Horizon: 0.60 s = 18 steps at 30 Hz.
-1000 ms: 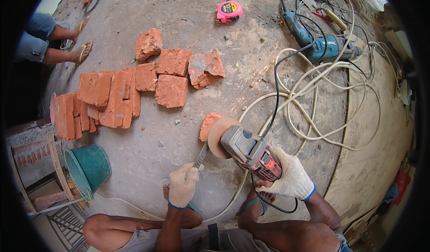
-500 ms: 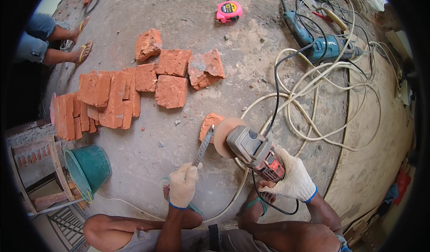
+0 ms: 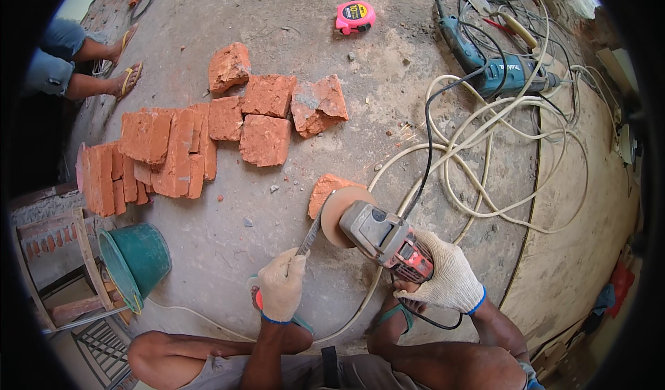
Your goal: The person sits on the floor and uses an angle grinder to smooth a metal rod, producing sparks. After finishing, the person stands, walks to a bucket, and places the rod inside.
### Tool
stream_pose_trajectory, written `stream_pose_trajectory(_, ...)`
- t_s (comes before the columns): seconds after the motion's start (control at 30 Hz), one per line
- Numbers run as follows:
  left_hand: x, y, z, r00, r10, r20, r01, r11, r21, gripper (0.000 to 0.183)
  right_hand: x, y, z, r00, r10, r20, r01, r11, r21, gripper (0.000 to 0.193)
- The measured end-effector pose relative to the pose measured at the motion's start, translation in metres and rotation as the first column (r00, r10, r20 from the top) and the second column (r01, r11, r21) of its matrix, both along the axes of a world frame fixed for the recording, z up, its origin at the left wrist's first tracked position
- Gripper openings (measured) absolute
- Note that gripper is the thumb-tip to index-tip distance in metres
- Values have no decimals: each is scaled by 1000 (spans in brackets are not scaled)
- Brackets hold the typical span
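Observation:
My left hand (image 3: 280, 286), in a white knitted glove, is closed around a ridged steel bar (image 3: 312, 235). The bar slants up and right, its far end against the left edge of the brown disc (image 3: 337, 218), where the tip is hard to see. My right hand (image 3: 449, 273), gloved too, grips the body of a red and grey angle grinder (image 3: 388, 241) that carries this disc. Just beyond the disc lies a broken piece of orange brick (image 3: 331, 188), partly covered by it. Faint sparks (image 3: 409, 134) show over the floor farther up.
Stacked bricks (image 3: 187, 147) lie to the left, beside a green bucket (image 3: 142, 258). A pink tape measure (image 3: 355, 17) is at the far middle. Coiled cream cable (image 3: 450, 151) and a teal power drill (image 3: 509, 75) occupy the right. Another person's sandalled feet (image 3: 128, 78) stand far left.
The grinder has shifted slightly left, and its disc now meets the bar's end, which was plainly visible before. The bar has lowered a little. Sparks have appeared.

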<state>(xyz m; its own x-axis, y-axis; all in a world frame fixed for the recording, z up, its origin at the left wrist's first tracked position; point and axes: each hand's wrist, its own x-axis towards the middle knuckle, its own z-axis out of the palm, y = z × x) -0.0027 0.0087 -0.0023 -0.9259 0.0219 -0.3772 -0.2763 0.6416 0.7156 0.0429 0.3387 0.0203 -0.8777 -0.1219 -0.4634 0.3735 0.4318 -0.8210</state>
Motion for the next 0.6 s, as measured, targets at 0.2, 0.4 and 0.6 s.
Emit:
stream_pose_trajectory(0.2, -1, -2, 0, 997, -45, -59, 42, 997, -58, 29, -5, 0, 5, 999, 25, 43, -25, 1000, 0, 101)
stream_pose_trajectory(0.4, 1, -3, -3, 984, -78, -159, 65, 994, -83, 26, -9, -2, 7, 997, -1, 75, 2, 1000, -23, 99)
stream_pose_trajectory(0.6, 3, -5, -1, 1000, 15, -26, -15, 1000, 7, 27, -7, -3, 2, 995, -71, 72, 77, 994, -79, 96)
